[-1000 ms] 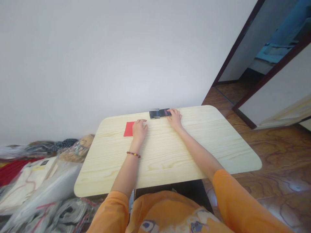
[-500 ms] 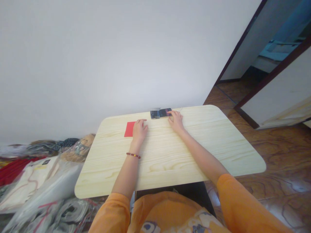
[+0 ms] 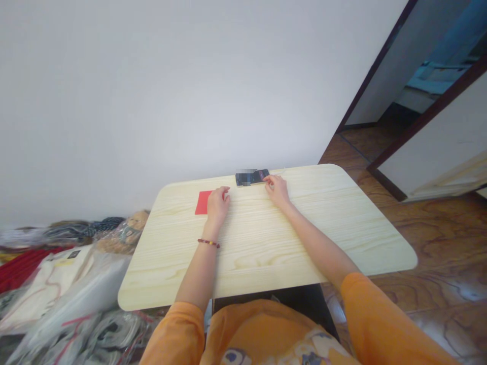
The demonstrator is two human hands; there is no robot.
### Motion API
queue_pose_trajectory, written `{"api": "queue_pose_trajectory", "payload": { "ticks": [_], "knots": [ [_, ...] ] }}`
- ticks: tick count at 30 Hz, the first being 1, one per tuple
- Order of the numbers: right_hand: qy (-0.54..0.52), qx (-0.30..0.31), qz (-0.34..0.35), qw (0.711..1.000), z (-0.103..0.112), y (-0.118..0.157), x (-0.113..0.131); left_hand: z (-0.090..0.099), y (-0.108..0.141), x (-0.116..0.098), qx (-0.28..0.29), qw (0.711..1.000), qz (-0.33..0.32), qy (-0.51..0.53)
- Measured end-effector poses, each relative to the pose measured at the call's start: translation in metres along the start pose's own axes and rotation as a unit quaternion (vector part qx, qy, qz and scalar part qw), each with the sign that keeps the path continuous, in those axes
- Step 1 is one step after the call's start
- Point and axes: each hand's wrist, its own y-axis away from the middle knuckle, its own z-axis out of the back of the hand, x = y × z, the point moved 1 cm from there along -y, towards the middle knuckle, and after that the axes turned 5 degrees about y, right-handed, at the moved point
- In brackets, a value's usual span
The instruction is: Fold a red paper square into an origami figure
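Left hand [image 3: 218, 207] curled, touching red card [image 3: 203, 203] — right hand [image 3: 277, 191] on phone [image 3: 252, 178] edge, seemingly no grip.

Blocking the way ahead of the right hand's fingers [image 3: 271, 179]: a smartphone [image 3: 259, 176], touching them. Lying against the left hand's fingers [image 3: 223, 191]: a red card [image 3: 203, 203]. Stretching between both hands and off rightward: pine tabletop [image 3: 323, 228]. Rising beyond: a white wall [image 3: 190, 101].
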Motion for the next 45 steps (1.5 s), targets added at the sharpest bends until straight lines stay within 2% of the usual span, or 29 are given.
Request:
{"api": "queue_pose_trajectory", "payload": {
  "ticks": [18, 25, 35, 40, 45],
  "knots": [
    [-0.005, 0.012, 0.031, 0.999, -0.003, -0.001, -0.003, 0.002, 0.001, -0.008, 0.019, 0.999, 0.021, 0.016],
    [0.035, 0.013, 0.039, 0.999, -0.001, 0.001, 0.0, -0.002, 0.001, -0.01, 0.019, 1.0, 0.024, 0.008],
    [0.13, 0.079, 0.044, 0.987, -0.003, -0.003, 0.024, -0.003, 0.001, -0.012, 0.011, 1.0, 0.011, 0.005],
    [0.152, 0.082, 0.034, 0.984, -0.009, -0.007, 0.025, -0.003, 0.001, -0.011, 0.008, 1.0, 0.01, 0.008],
    [0.166, 0.116, 0.043, 0.978, -0.013, -0.005, 0.026, -0.003, 0.001, -0.011, 0.01, 1.0, 0.003, 0.009]
  ]
}}
